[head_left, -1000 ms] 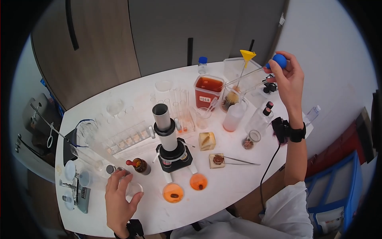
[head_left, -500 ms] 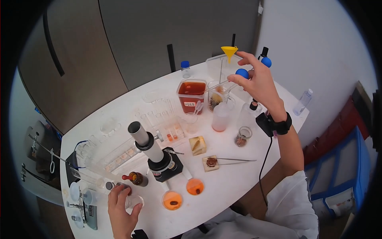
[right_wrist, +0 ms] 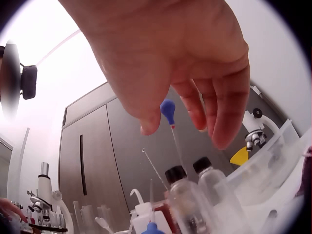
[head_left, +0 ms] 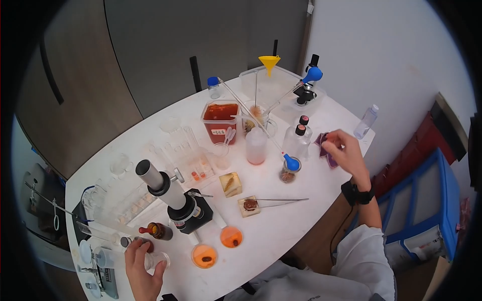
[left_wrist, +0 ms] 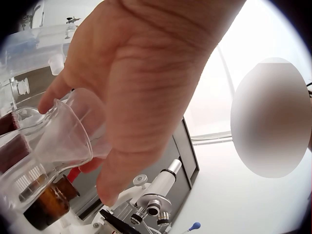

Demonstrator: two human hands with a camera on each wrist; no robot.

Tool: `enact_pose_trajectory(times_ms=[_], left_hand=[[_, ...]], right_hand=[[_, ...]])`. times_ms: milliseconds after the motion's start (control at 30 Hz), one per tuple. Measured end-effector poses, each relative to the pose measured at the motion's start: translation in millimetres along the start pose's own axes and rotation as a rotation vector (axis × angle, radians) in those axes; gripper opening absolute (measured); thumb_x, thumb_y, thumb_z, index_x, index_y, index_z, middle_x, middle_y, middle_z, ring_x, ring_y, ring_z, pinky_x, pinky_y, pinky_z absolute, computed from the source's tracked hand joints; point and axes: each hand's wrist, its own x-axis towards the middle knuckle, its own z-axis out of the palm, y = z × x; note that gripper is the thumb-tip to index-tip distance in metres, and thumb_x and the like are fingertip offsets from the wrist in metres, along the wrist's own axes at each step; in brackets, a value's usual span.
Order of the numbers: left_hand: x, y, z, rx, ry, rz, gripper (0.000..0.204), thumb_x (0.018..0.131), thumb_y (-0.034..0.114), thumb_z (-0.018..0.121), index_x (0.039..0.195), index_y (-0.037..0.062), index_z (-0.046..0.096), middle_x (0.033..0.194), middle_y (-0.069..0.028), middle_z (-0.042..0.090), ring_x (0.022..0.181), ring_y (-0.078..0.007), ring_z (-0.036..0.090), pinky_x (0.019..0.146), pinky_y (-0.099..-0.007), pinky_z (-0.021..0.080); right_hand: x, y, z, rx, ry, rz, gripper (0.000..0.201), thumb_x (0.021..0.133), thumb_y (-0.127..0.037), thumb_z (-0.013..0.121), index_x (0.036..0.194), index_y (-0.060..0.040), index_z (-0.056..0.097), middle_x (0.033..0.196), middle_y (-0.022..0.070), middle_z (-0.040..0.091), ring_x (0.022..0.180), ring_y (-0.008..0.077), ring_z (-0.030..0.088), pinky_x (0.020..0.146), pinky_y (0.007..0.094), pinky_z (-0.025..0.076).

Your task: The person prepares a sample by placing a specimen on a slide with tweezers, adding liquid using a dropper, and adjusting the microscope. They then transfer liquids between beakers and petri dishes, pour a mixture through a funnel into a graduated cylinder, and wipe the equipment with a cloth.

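Observation:
My left hand [head_left: 143, 271] has its fingers and thumb around a clear glass vessel [head_left: 159, 262]; the left wrist view shows the vessel's flared rim [left_wrist: 73, 136] between thumb and fingers. My right hand [head_left: 349, 155], fingers loosely bent, holds nothing and is over a purple cloth-like thing [head_left: 322, 145]. To its left, a pipette's blue bulb [head_left: 290, 161] is at the mouth of a small glass jar [head_left: 287, 175], its glass tube slanting up and left past the beaker. Another blue bulb [head_left: 314, 74] tops a tube standing in the beaker [head_left: 271, 128].
A microscope [head_left: 175, 195] stands near two orange dishes [head_left: 204, 256]. Tweezers [head_left: 281, 200] lie by a specimen block [head_left: 249, 206]. Two black-capped bottles [head_left: 300, 143] stand behind the jar. A brown dropper bottle [head_left: 161, 231] is beside my left hand.
My right hand has let go of the blue-bulbed pipette and moved down and to the right. The bulb is now lower, at the jar. The head view has shifted; my left hand stays at the vessel.

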Motion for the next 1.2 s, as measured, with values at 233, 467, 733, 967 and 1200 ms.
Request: enact_pose_trajectory(times_ms=[233,467,733,967,1200], left_hand=[[3.7,-6.2,3.0,-0.013,-0.025,0.013,0.060,0.064,0.000,0.084,0.121,0.0000,0.066,0.136,-0.0210,0.058,0.126,-0.0420,0.059,0.106,-0.0464,0.047],[-1.8,-4.8,1.6,-0.008,0.017,0.021,0.062,0.064,0.004,0.086,0.122,0.0014,0.066,0.136,-0.0209,0.059,0.126,-0.0422,0.059,0.106,-0.0463,0.048],[-1.8,-2.5,0.6,0.010,0.021,0.026,0.062,0.064,0.006,0.088,0.122,0.0018,0.066,0.136,-0.0208,0.059,0.127,-0.0425,0.058,0.105,-0.0462,0.048],[-1.1,-0.1,-0.2,-0.012,0.019,0.027,0.062,0.063,0.004,0.087,0.121,0.0018,0.066,0.135,-0.0206,0.060,0.125,-0.0420,0.059,0.104,-0.0454,0.049],[-0.8,-1.3,-0.1,-0.028,0.022,0.033,0.062,0.062,0.003,0.087,0.121,0.0017,0.066,0.134,-0.0203,0.060,0.122,-0.0413,0.060,0.103,-0.0449,0.050]], right_hand=[[-30.6,-22.4,84.6,-0.417,0.275,-0.511,0.030,0.082,-0.027,0.085,0.093,-0.0038,0.069,0.086,0.0075,0.065,0.075,0.0267,0.059,0.059,0.0365,0.048],[-6.6,-57.1,116.3,-0.743,0.036,-0.282,0.036,0.081,-0.035,0.084,0.086,-0.0023,0.070,0.073,0.0116,0.068,0.078,0.0290,0.067,0.055,0.0421,0.052],[5.6,-37.1,132.6,-0.859,0.069,-0.280,0.016,0.082,-0.016,0.076,0.074,-0.0026,0.071,0.073,0.0153,0.071,0.079,0.0309,0.069,0.058,0.0423,0.055],[5.8,-44.7,125.4,-0.757,0.166,-0.283,0.014,0.086,-0.016,0.072,0.081,-0.0031,0.069,0.075,0.0147,0.070,0.084,0.0317,0.067,0.062,0.0447,0.054],[-20.1,-95.8,60.2,-0.550,0.410,-0.322,0.014,0.090,-0.015,0.072,0.084,-0.0039,0.067,0.075,0.0129,0.068,0.069,0.0334,0.062,0.062,0.0453,0.049]])
